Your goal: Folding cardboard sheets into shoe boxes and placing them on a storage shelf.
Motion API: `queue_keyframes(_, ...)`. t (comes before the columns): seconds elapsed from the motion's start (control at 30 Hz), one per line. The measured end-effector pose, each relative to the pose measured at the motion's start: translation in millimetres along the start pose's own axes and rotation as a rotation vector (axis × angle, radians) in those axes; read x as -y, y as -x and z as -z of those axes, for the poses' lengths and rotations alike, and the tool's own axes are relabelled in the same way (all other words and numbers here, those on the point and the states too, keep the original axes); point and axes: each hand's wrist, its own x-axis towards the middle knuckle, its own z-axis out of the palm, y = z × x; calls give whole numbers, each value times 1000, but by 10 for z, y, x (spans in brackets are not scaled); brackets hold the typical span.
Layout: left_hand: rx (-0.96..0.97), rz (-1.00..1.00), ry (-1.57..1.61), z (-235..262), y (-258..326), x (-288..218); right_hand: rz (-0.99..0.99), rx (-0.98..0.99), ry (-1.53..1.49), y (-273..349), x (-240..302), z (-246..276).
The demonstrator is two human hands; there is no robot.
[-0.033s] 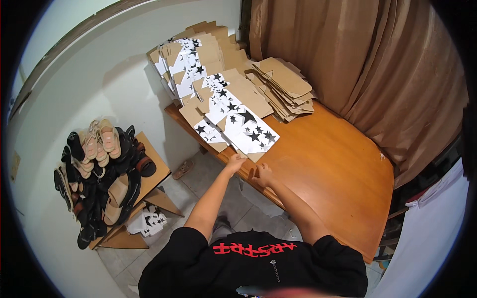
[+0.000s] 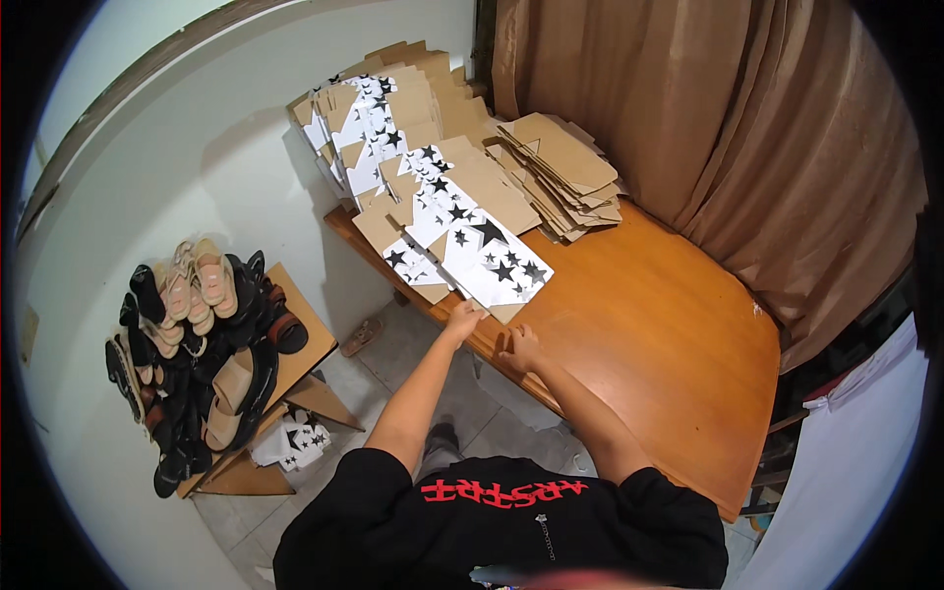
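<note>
The person wears a black short-sleeved cotton T-shirt point(image 2: 492, 531) with red block lettering point(image 2: 500, 490) across the chest; both forearms are bare, and neither hand wears a glove

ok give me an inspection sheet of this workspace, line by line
surface: wooden table, near half bare, far end covered in card
job's things: flat star-printed box blank at the near edge, on top of a row of similar blanks running back toward the wall
clutter: stack of plain brown card by the curtain
hands: left hand touches the blank's near edge; right hand rests on the table edge just beside it; whether either grips cannot be told
cables: nothing seen
surroundings: brown curtain, white wall, low shelf piled with shoes, folded star boxes on the floor under it
</note>
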Motion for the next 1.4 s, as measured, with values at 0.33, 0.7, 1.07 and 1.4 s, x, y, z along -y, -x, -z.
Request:
queue_keyframes(0.33,-569,-82,76,826,-1441,-269,-254,-255,-73,-702,44,-83)
queue_keyframes(0.7,-329,-151,439,983,-1913,-372,-440,-958,-855,-1314,124,-217)
queue_keyframes(1.07,-392,28,101,654,-1479,-880,-580,-999,-1380,-1220,182,-20)
queue_keyframes(1.4,101,73,784,354,-921,-969,-215,-1120,-1846,-697,118,223)
